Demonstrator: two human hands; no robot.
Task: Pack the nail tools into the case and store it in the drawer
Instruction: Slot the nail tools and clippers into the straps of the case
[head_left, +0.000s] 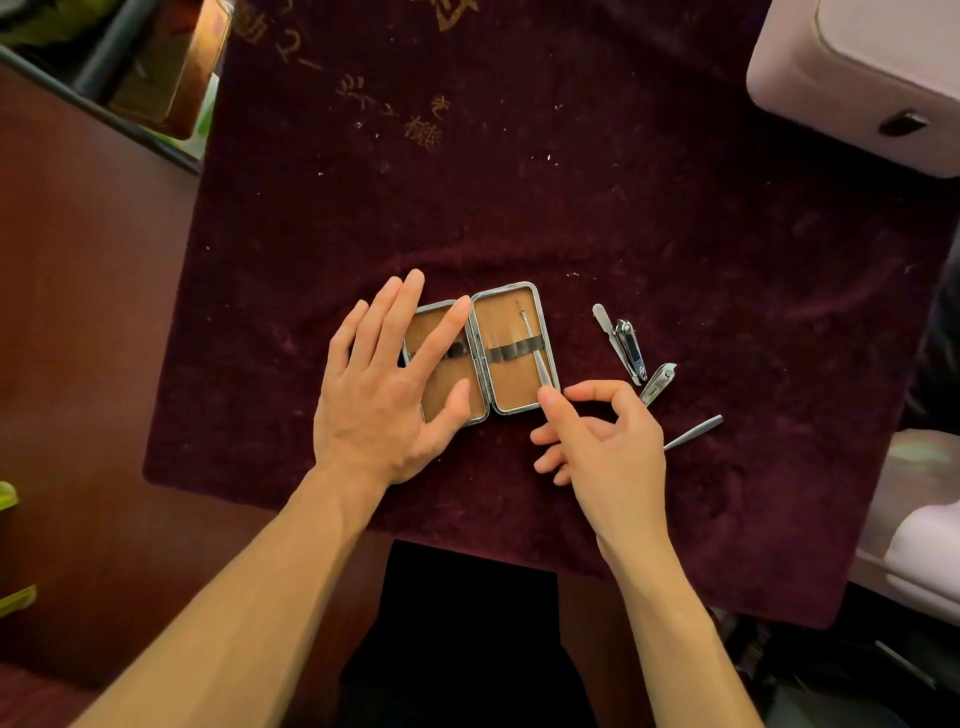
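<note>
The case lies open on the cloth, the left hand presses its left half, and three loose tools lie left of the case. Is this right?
Not quite. In the head view the large clipper, small clipper and pointed tool lie right of the case, not left. The rest holds.

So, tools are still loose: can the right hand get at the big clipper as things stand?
Probably yes. The big clipper lies bare on the cloth right of the case, just beyond the right hand, nothing between. That hand would first let go of the tool it pinches in the case.
</note>
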